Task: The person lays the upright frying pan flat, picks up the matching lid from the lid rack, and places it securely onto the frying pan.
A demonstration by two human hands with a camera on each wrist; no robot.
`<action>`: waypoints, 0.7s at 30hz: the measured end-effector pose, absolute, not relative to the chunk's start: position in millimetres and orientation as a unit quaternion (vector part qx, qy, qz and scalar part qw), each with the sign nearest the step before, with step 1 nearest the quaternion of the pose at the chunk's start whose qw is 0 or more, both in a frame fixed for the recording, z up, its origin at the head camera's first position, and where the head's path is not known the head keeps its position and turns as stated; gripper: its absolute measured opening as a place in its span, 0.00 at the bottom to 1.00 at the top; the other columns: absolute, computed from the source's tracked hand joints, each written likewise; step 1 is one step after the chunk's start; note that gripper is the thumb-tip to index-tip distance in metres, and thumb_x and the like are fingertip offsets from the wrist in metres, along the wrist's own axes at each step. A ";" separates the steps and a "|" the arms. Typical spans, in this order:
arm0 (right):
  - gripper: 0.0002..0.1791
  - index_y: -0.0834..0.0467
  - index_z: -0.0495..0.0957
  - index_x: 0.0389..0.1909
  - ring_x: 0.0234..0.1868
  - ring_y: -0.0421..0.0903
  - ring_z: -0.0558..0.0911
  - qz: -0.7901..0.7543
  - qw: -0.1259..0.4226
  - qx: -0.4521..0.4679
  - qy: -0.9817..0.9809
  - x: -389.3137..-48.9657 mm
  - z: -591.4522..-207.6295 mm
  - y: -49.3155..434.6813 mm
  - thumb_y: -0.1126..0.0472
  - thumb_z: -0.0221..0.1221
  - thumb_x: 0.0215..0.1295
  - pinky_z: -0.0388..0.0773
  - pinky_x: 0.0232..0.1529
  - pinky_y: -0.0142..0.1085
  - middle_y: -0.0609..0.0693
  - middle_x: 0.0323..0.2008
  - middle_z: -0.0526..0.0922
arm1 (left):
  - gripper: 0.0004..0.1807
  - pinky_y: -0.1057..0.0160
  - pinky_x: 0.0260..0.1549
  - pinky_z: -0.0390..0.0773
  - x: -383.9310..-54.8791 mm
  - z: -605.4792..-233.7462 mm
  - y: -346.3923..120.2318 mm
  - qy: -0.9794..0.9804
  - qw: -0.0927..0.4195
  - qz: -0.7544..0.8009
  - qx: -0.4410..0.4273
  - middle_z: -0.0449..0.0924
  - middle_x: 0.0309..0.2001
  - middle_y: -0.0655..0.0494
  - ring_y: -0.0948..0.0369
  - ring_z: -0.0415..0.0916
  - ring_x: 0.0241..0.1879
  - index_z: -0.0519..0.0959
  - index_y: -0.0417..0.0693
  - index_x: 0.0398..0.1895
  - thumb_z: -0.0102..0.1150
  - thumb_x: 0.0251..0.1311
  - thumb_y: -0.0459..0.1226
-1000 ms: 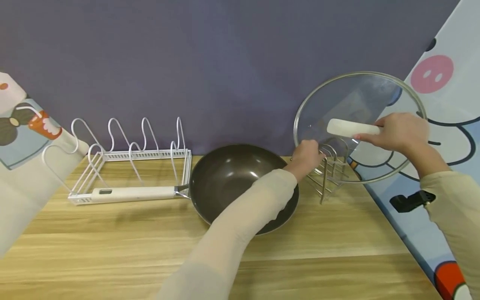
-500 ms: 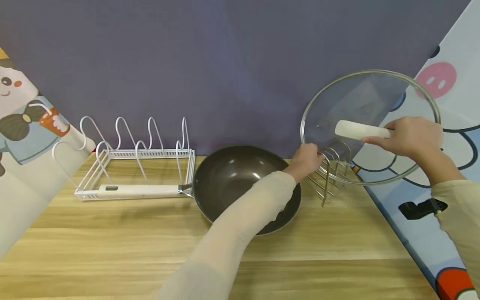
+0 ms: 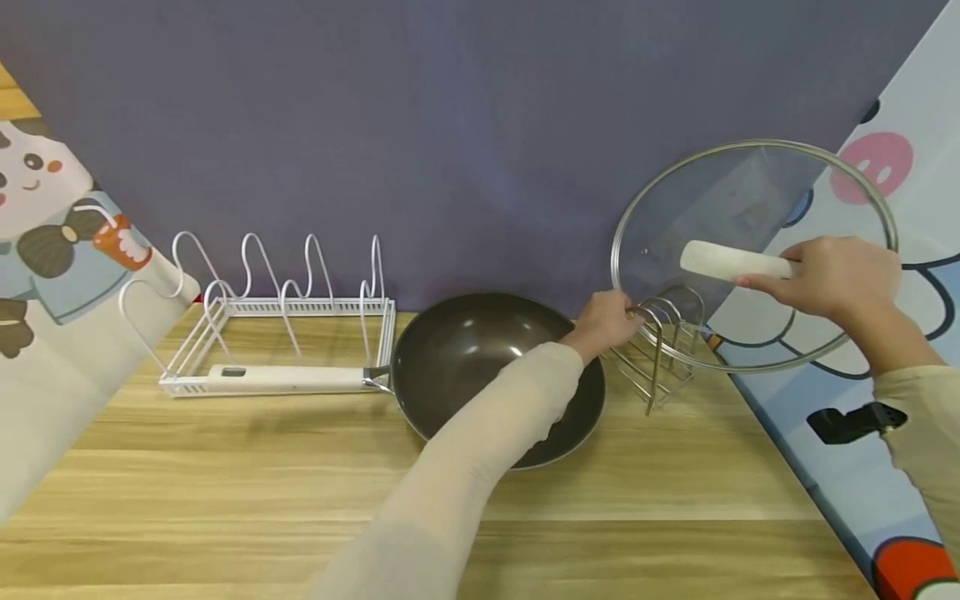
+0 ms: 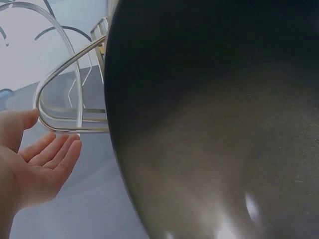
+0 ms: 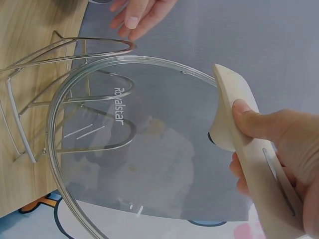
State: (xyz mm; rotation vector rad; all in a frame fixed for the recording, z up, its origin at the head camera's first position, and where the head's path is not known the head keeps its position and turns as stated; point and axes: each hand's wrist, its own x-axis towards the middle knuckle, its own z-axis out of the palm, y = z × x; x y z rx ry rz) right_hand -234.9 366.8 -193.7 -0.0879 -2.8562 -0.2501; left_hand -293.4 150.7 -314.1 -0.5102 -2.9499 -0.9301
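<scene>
My right hand (image 3: 843, 275) grips the cream handle (image 3: 738, 261) of a large round glass lid (image 5: 149, 124) with a metal rim. The lid stands on edge, its lower left rim among the loops of a small metal wire rack (image 3: 656, 367). My left hand (image 4: 40, 169) is at the rack's near loop, thumb tip against the loop's end and relaxed fingers right beside it. A dark wok (image 3: 465, 367) lies under my left forearm, partly covered by the sleeve; its cream handle (image 3: 292, 379) points left.
A white wire rack (image 3: 300, 308) with several upright loops stands at the left, the wok handle over its front edge. A grey wall (image 3: 450, 150) closes off the back of the wooden table (image 3: 600, 533). Cartoon-printed panels (image 3: 900, 450) flank both sides.
The view shifts slightly, so racks and wok appear a little farther right. My right hand and the lid appear moved slightly right. My left hand stays at the metal rack.
</scene>
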 end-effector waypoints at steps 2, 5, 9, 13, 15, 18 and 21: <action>0.43 0.65 0.80 0.33 0.18 0.50 0.68 -0.086 0.136 -0.029 -0.986 -234.9 -192.4 367.8 0.23 0.53 0.52 0.62 0.15 0.40 0.52 0.14 0.72 | 0.12 0.73 0.23 0.72 -294.3 -315.5 148.4 -0.940 -0.002 -0.301 -0.160 0.83 0.36 0.63 0.66 0.75 0.30 0.82 0.54 0.35 0.56 0.64 0.50; 0.44 0.65 0.80 0.35 0.18 0.51 0.69 -0.088 0.136 -0.029 -0.986 -235.4 -189.6 369.3 0.23 0.52 0.52 0.63 0.16 0.41 0.52 0.15 0.73 | 0.12 0.74 0.21 0.70 -295.8 -317.3 144.6 -0.941 -0.004 -0.301 -0.152 0.82 0.34 0.64 0.67 0.74 0.29 0.82 0.54 0.31 0.56 0.64 0.50; 0.45 0.65 0.81 0.36 0.19 0.52 0.69 -0.087 0.144 -0.032 -0.985 -233.5 -184.7 370.4 0.22 0.52 0.52 0.63 0.16 0.43 0.52 0.15 0.73 | 0.11 0.73 0.24 0.72 -297.7 -318.6 141.1 -0.940 -0.007 -0.309 -0.147 0.83 0.35 0.63 0.67 0.75 0.32 0.83 0.55 0.34 0.57 0.63 0.49; 0.44 0.66 0.81 0.37 0.19 0.52 0.69 -0.089 0.155 -0.029 -0.983 -230.0 -178.6 370.7 0.24 0.53 0.53 0.63 0.15 0.42 0.52 0.14 0.72 | 0.13 0.73 0.30 0.76 -299.9 -319.3 138.7 -0.937 -0.014 -0.315 -0.151 0.84 0.44 0.62 0.66 0.79 0.39 0.83 0.54 0.43 0.57 0.64 0.50; 0.45 0.67 0.81 0.38 0.19 0.51 0.69 -0.094 0.157 -0.028 -0.983 -228.0 -176.4 370.3 0.25 0.54 0.53 0.62 0.15 0.41 0.52 0.14 0.73 | 0.15 0.72 0.33 0.77 -300.7 -320.1 137.4 -0.936 -0.015 -0.317 -0.150 0.83 0.47 0.62 0.65 0.79 0.42 0.82 0.54 0.45 0.57 0.64 0.50; 0.46 0.70 0.80 0.39 0.19 0.50 0.69 -0.099 0.158 -0.026 -0.982 -225.4 -175.2 369.6 0.25 0.54 0.53 0.62 0.15 0.39 0.53 0.14 0.74 | 0.16 0.70 0.39 0.79 -301.8 -321.7 135.4 -0.937 -0.012 -0.319 -0.144 0.83 0.50 0.62 0.64 0.80 0.47 0.81 0.54 0.48 0.57 0.63 0.50; 0.47 0.70 0.80 0.38 0.19 0.50 0.69 -0.101 0.163 -0.022 -0.981 -223.1 -174.7 369.8 0.25 0.54 0.53 0.62 0.15 0.38 0.53 0.14 0.73 | 0.17 0.69 0.44 0.80 -302.1 -322.7 133.4 -0.937 -0.010 -0.321 -0.139 0.82 0.52 0.61 0.64 0.79 0.51 0.81 0.53 0.50 0.57 0.63 0.51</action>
